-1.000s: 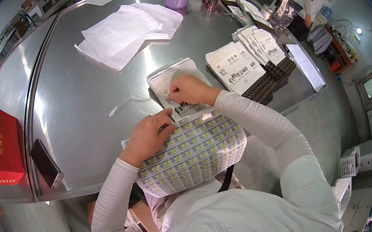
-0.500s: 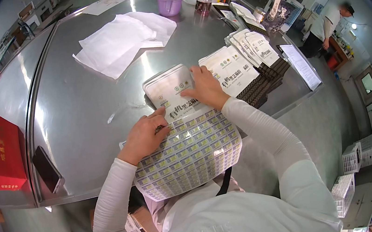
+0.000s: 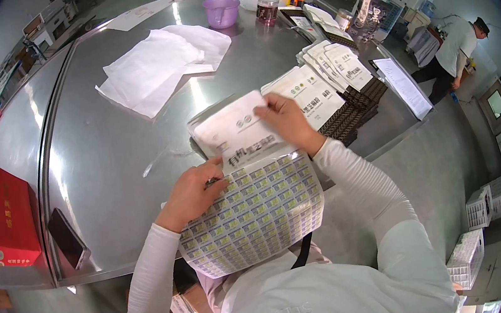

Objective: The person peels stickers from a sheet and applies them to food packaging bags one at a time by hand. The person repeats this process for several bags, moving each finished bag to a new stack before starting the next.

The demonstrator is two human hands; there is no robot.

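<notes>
My right hand [image 3: 287, 120] grips the right edge of the top white printed pouch [image 3: 236, 134], lifted slightly off a small stack on the steel table [image 3: 104, 150]. My left hand [image 3: 195, 192] pinches the upper left edge of a sticker sheet [image 3: 251, 210] that drapes over the table's near edge toward my body. The sheet carries several rows of small green-and-white labels. A label sits on the pouch's left part. To the right lies a row of finished pouches [image 3: 311, 88] fanned over dark ones.
White cloth bags [image 3: 156, 64] lie at the table's far middle. A purple cup [image 3: 222, 11] and a jar [image 3: 267, 8] stand at the back. A phone [image 3: 67, 237] and red box [image 3: 6, 217] are at left. Another person [image 3: 461, 49] stands at far right. A clipboard [image 3: 402, 86] rests beside the pouches.
My right hand went from pressing a label onto the pouch to gripping its right edge and lifting it. The left hand stayed on the sticker sheet. The person at right walked on.
</notes>
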